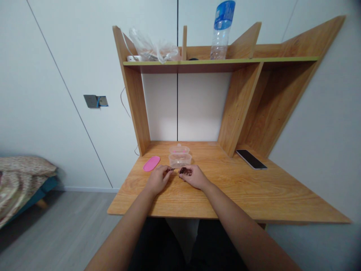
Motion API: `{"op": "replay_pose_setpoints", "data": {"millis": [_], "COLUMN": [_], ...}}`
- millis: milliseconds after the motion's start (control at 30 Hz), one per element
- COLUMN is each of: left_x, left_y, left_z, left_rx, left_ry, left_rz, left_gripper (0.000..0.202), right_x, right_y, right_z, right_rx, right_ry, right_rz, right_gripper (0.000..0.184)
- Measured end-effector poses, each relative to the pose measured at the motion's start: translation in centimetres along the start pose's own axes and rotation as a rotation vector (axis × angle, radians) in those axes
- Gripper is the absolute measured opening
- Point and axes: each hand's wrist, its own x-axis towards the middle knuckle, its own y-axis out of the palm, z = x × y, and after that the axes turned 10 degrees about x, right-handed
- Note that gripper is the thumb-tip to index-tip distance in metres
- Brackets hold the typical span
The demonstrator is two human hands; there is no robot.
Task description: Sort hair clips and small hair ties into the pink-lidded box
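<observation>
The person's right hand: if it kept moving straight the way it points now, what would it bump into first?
Probably the clear plastic container just ahead of the right hand, though depth is hard to judge from this view, and the hand might brush the left hand first.

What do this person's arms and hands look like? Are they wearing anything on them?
The left hand and right hand are bare, without gloves. Neither the left forearm nor the right forearm shows a sleeve, watch or bracelet. Dark clothing shows below the desk edge.
</observation>
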Motion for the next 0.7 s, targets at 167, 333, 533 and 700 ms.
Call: {"op": "replay_pose_setpoints", "data": {"millis": [167, 333, 533, 700], "left_x": [0.1, 0.1, -0.1, -0.1], "left_y": [0.0, 0.4, 0.4, 0.3], "left_z": [0.2, 0.6, 0.4, 0.4], "left_rx": [-0.016, -0.045, -0.083, -0.074], "left_ry": [0.042, 0.007, -0.019, 0.005], "left_rz": [0.011, -0.011, -0.044, -0.052], "left_gripper": [0.013, 0.018, 0.011, 0.007], "right_x": [0.2, 0.4, 0.6, 0.6], "right_y": [-0.2, -0.2, -0.2, -0.3], "right_z": [0.9, 0.3, -0.7, -0.5], "right_rx": [0.015, 0.049, 0.128, 0.174], "right_ry": [-0.014, 0.064, 0.218, 0.275], "right_rz": [-0.042, -0.033, -0.002, -0.019], "right_gripper": [0.016, 0.023, 0.03, 0.031]}}
